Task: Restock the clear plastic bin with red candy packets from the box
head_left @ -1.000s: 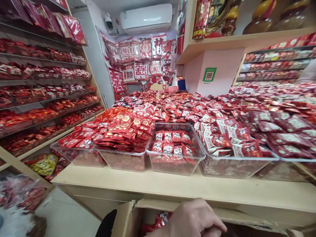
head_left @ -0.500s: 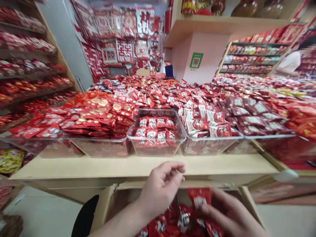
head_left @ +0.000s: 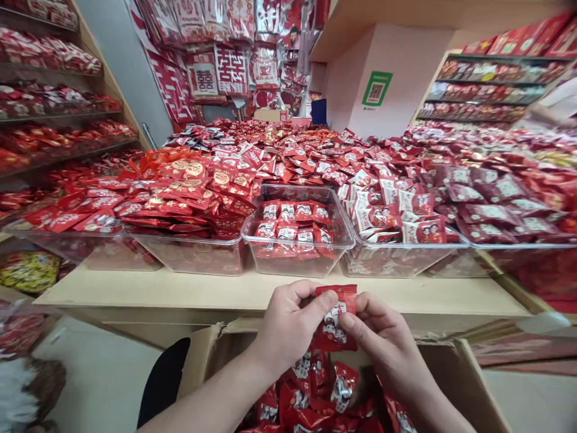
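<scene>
The left hand [head_left: 291, 322] is closed with thumb and fingers on the upper left corner of one red packet [head_left: 334, 329], and the right hand [head_left: 385, 331] pinches its right edge. The packet is above the cardboard box [head_left: 451, 368], near the front edge of the counter [head_left: 157, 293]. Inside the box lie more packets [head_left: 344, 385], loosely. Behind this edge stands a clear tub [head_left: 297, 264] with small packets [head_left: 288, 231] in rows.

The left hand [head_left: 288, 319] and right hand [head_left: 385, 331] pinch close together, thumbs [head_left: 321, 305] uppermost, forearms [head_left: 220, 388] angled inward.
</scene>
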